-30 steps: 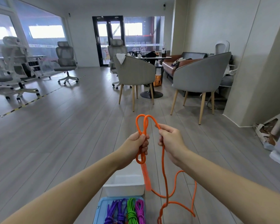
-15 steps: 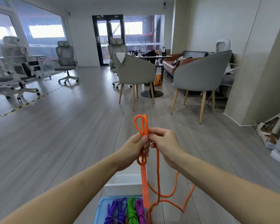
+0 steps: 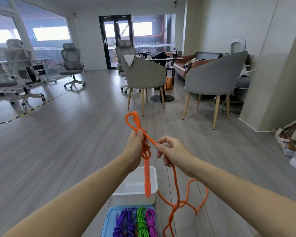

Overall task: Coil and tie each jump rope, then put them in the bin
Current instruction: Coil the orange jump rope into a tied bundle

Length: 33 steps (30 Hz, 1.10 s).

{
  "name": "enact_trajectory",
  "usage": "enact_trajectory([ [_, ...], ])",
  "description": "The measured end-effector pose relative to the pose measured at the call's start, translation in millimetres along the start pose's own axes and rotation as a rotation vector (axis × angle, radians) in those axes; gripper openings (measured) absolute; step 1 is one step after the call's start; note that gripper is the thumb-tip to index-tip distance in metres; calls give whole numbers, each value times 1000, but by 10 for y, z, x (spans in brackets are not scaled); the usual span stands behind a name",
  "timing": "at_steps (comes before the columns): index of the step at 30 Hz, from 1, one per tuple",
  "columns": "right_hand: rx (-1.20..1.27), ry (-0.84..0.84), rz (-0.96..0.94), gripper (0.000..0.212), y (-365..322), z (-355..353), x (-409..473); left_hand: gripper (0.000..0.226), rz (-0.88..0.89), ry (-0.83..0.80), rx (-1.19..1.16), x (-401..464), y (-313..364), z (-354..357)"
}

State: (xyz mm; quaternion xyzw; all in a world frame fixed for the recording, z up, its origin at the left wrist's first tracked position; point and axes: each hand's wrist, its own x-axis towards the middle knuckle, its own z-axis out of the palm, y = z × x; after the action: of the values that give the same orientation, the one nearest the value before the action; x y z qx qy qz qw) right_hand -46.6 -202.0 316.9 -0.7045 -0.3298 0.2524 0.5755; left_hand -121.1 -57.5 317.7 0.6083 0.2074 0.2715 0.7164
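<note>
Head view: left hand [image 3: 136,147] grips orange rope [image 3: 144,151] coil, right hand [image 3: 172,150] pinches strand; untied, white bin [image 3: 135,196] below holds nothing.

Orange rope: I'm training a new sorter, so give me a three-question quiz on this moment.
1. True or false: the orange rope is fully coiled.
2. Which hand holds the loops: A left, B right?
3. Fill in: the coiled ropes lie in the ___ bin.

Key: 1 false, a long tail trails on the floor; 2 A; 3 blue.
</note>
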Motion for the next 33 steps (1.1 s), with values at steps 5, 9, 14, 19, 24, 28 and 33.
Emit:
enact_trajectory([
  [5,-80,-181,-21,19,47,-143,-43,28,-52,115,-423,259,135,-289],
  [9,-170,-232,-28,17,59,-288,-30,28,-28,161,-553,376,170,-543],
  [14,-247,-205,-98,14,68,-383,5,26,-79,57,-516,385,181,-618],
  [19,-464,-114,-231,12,75,-372,50,25,-156,-188,-280,186,158,-451],
  [24,-493,17,-404,11,3,-303,30,27,-210,-345,-63,-5,45,-347],
  [28,-519,68,-485,9,-6,-243,5,31,-263,-462,70,-95,14,-283],
  [33,-582,105,-533,9,2,-210,12,42,-266,-576,140,-134,-26,-240],
])
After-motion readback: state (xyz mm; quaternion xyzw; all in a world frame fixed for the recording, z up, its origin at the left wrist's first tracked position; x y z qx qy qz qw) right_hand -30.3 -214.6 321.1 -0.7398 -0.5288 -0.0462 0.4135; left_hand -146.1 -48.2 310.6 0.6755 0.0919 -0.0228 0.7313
